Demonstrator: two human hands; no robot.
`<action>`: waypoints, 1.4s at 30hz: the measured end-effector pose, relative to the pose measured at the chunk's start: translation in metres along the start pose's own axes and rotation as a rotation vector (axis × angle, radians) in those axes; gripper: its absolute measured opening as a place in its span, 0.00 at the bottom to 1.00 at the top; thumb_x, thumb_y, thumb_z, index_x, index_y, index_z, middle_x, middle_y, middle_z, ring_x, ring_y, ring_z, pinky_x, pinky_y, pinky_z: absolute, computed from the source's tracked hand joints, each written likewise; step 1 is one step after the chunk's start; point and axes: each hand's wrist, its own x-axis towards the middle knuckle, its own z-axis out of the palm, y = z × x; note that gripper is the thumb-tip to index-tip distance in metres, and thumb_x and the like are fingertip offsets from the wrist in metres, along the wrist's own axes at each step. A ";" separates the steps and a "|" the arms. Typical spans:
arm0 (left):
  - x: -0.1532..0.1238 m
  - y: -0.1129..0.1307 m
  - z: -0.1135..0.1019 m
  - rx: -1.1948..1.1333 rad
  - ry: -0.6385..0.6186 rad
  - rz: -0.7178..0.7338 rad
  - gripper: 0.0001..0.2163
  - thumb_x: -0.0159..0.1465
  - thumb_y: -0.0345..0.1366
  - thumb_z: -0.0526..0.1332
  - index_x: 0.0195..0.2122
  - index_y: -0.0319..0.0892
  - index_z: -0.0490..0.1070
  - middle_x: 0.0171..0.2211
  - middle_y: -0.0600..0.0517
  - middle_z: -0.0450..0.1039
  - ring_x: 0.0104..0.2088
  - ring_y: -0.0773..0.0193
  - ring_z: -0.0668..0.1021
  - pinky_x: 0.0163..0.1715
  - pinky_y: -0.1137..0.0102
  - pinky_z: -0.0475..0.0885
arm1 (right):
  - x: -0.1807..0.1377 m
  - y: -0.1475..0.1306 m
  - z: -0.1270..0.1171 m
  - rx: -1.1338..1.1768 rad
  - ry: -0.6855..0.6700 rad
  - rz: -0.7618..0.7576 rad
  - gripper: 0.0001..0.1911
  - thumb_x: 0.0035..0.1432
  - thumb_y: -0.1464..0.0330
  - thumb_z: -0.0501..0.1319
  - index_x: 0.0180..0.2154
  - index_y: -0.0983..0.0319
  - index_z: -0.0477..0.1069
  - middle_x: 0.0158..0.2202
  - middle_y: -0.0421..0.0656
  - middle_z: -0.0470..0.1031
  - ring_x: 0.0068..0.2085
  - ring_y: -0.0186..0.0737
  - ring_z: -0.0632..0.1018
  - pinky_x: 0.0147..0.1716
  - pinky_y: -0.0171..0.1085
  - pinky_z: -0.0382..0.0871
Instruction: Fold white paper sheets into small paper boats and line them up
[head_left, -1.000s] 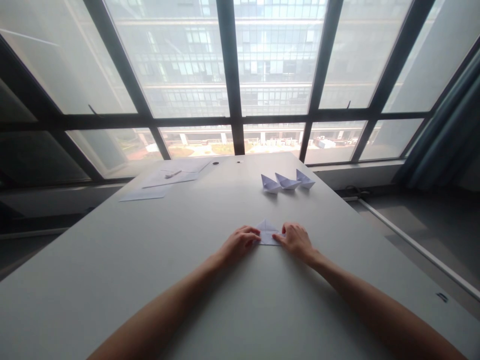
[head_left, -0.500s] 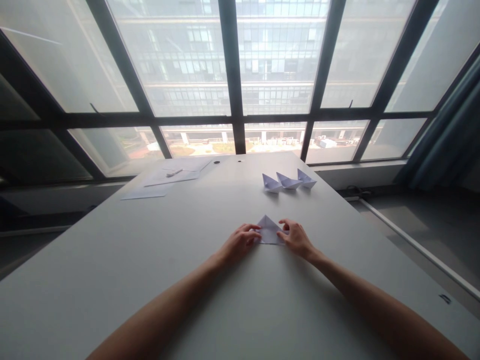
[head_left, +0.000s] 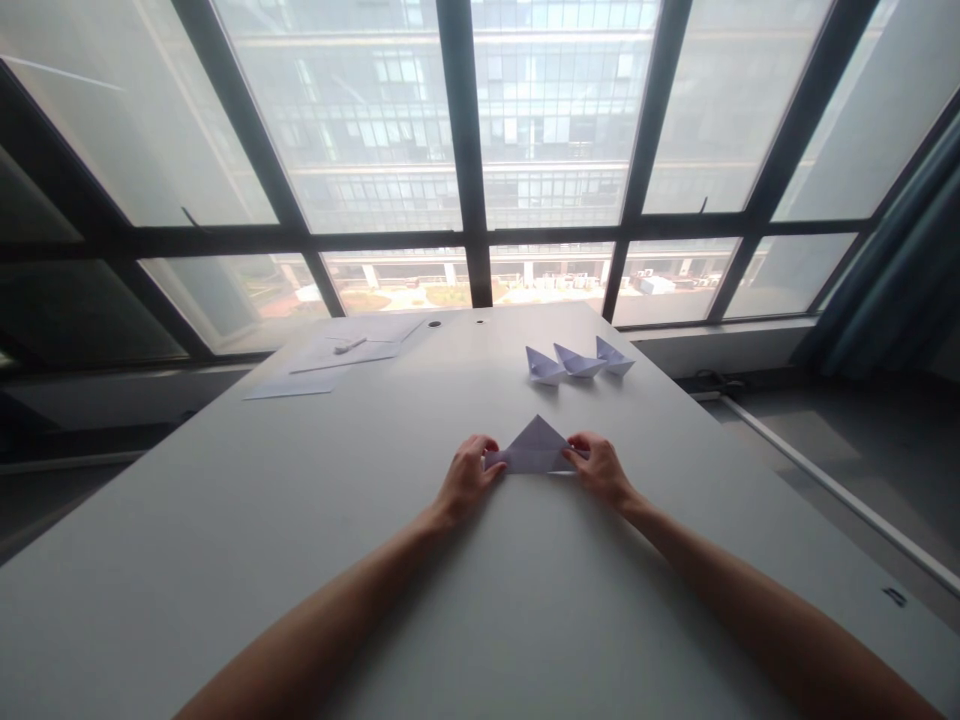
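A white folded paper triangle [head_left: 535, 448] is held just above the grey table [head_left: 375, 560], in the middle. My left hand [head_left: 466, 475] pinches its left corner. Its right corner is pinched by my right hand [head_left: 600, 465]. The paper's peak points away from me, toward the window. Both hands are closed on the paper, with my forearms stretched out across the table.
Three finished paper boats [head_left: 577, 362] stand in a row beyond the hands, to the right. Loose white sheets [head_left: 341, 355] with a small pen-like object [head_left: 349, 346] lie at the far left. The table's right edge drops to the floor; windows lie behind.
The paper lay flat under my fingers before; now both hands pinch its ends and it stands wider and taller, pulled outward. My hands have moved slightly apart and away from me.
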 end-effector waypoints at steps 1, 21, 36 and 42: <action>0.000 0.001 0.000 -0.005 0.002 -0.014 0.08 0.60 0.35 0.67 0.39 0.41 0.72 0.38 0.48 0.75 0.38 0.57 0.77 0.40 0.64 0.73 | 0.000 0.000 0.000 -0.002 0.001 -0.004 0.09 0.55 0.65 0.63 0.36 0.62 0.76 0.37 0.48 0.81 0.40 0.47 0.80 0.44 0.44 0.73; -0.001 0.006 -0.001 -0.048 0.060 0.065 0.04 0.61 0.26 0.61 0.31 0.42 0.69 0.37 0.51 0.70 0.36 0.62 0.74 0.39 0.68 0.71 | -0.002 -0.001 0.002 -0.016 0.030 -0.053 0.08 0.56 0.66 0.62 0.35 0.63 0.76 0.35 0.47 0.79 0.38 0.45 0.79 0.43 0.42 0.72; -0.003 0.009 -0.001 -0.125 0.025 0.134 0.05 0.64 0.27 0.60 0.31 0.41 0.68 0.33 0.53 0.69 0.33 0.65 0.74 0.36 0.71 0.70 | -0.002 0.002 0.003 -0.019 0.035 -0.059 0.07 0.56 0.66 0.62 0.34 0.62 0.76 0.35 0.47 0.79 0.38 0.45 0.78 0.42 0.41 0.71; -0.003 0.003 0.003 -0.110 -0.012 0.098 0.04 0.66 0.27 0.56 0.36 0.42 0.68 0.35 0.53 0.69 0.33 0.66 0.73 0.34 0.73 0.69 | -0.002 0.006 0.005 -0.029 0.039 -0.107 0.06 0.57 0.67 0.62 0.33 0.62 0.76 0.35 0.47 0.78 0.37 0.45 0.78 0.41 0.41 0.71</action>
